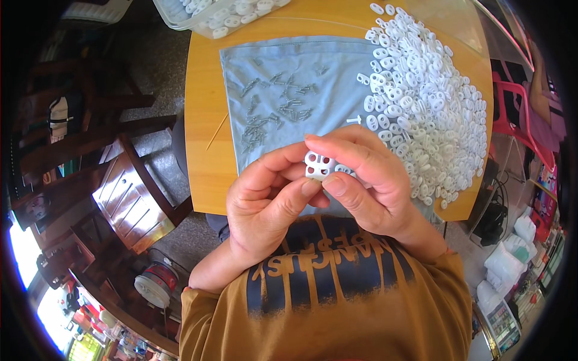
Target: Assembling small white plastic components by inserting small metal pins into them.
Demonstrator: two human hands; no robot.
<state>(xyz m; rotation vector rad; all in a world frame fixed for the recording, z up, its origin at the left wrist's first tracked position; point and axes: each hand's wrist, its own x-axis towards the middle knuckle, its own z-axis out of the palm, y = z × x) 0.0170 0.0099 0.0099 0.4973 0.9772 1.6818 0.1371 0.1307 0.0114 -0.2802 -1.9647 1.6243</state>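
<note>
Both hands meet over the near side of the table, fingertips round a white plastic two-holed cord lock (317, 170). My left hand (265, 191) pinches its left side between thumb and fingers. From the right, my right hand (374, 179) presses thumb and forefinger against the same piece. Another small white part (343, 169) shows inside the curl of my right fingers. Beyond the hands, small metal springs (259, 129) lie scattered on a light blue cloth (337, 66). To the right spreads a large heap of white two-holed pieces (415, 102).
A clear plastic tub (180, 21) of similar white pieces stands at the far left of the wooden table (205, 78). On the table's left lies a thin stick (217, 131). A red plastic chair (512, 96) and another person's arm (537, 90) are at the right.
</note>
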